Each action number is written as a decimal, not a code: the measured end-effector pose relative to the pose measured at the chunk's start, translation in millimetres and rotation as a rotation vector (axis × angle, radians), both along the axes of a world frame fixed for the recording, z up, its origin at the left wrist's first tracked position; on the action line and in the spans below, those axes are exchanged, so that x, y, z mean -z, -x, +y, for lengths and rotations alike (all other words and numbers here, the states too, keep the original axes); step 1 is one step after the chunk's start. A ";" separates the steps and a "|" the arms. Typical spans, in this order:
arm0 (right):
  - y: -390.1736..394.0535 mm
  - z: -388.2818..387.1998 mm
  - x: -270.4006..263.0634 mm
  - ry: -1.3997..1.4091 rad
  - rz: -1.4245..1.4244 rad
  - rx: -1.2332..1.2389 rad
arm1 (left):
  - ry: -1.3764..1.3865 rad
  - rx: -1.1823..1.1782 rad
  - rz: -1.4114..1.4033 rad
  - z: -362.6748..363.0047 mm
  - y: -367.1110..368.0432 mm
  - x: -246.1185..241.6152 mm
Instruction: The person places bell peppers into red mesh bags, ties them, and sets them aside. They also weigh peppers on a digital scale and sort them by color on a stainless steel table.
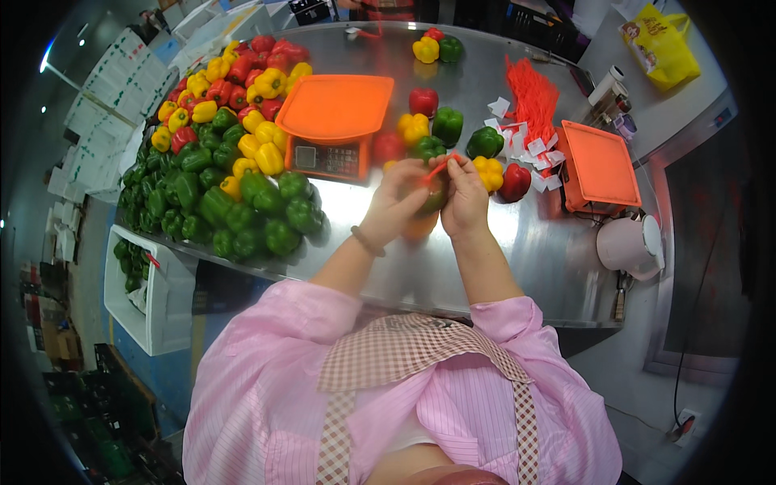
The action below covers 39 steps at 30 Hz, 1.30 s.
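Note:
My left hand (397, 197) and my right hand (467, 197) meet above the near middle of a steel table (388, 273). Between them is a blurred bundle with a dark green bell pepper (433, 197); its other contents are hard to tell. My right fingers pinch a red mesh net's twisted end (441, 168), and my left hand cups the bundle's side. Just beyond stand a red (423, 102), a yellow (413, 128) and a green bell pepper (447, 126). Right of my hands lie another green (485, 142), yellow (488, 173) and red bell pepper (515, 182).
A large pile of bell peppers (200, 176) covers the table's left. Beside it stands an orange scale (336, 106). Red mesh nets (532, 91) with white tags (536, 147), a second orange scale (600, 167) and a kettle (627, 242) are at right. A foam box (173, 303) stands lower left.

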State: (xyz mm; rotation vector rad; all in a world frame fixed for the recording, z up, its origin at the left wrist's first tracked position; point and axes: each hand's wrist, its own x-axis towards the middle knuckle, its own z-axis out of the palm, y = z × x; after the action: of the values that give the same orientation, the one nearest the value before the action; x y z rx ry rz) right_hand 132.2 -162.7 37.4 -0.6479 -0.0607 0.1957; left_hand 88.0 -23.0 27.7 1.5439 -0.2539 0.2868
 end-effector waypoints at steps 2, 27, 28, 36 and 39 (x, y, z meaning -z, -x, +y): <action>-7.2 -1.1 1.1 0.021 0.004 -0.016 | 0.111 0.057 0.059 2.8 7.4 5.9; 111.0 -142.9 41.9 0.006 0.239 -0.385 | 0.561 0.519 0.609 -80.2 -0.7 33.9; 101.1 -155.2 41.0 0.014 0.203 -0.374 | 0.440 0.453 0.637 -82.3 0.7 34.3; -126.1 -229.4 34.1 0.247 0.172 -0.127 | 0.260 0.182 0.771 -59.8 37.2 31.5; -224.5 -223.4 40.2 0.425 0.289 -0.108 | 0.283 0.341 0.550 -41.8 60.8 -12.2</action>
State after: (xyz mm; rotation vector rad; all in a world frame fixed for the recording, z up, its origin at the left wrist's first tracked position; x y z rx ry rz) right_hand 356.7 -386.1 -2.7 -1.0339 0.2306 0.4108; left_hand 27.1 -64.8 39.9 1.2184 -0.0352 -0.3574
